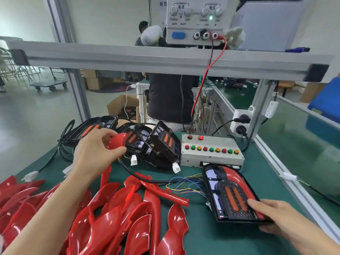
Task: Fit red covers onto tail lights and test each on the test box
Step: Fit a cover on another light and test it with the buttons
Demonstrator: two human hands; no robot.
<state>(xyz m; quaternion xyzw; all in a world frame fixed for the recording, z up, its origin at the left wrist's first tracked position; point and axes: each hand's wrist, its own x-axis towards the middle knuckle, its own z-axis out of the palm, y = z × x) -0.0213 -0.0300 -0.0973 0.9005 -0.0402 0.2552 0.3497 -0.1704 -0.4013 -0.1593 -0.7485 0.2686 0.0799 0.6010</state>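
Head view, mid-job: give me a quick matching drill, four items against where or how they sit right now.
Items:
1 left hand
2 right hand
3 test box
4 loose red covers

States:
A heaped on the green mat, near left
B grips the tail light with a cover fitted
C pinches one red cover
D behind that tail light, row of coloured buttons

Pairs: 1-C, 2-B, 3-D, 4-A

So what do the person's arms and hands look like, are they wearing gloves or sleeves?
No gloves and no sleeves show. Both the left hand and the right hand are bare, and so are both forearms as far as the picture reaches. I see no rings, watch or bracelet on either one. No cables or markings are on them.
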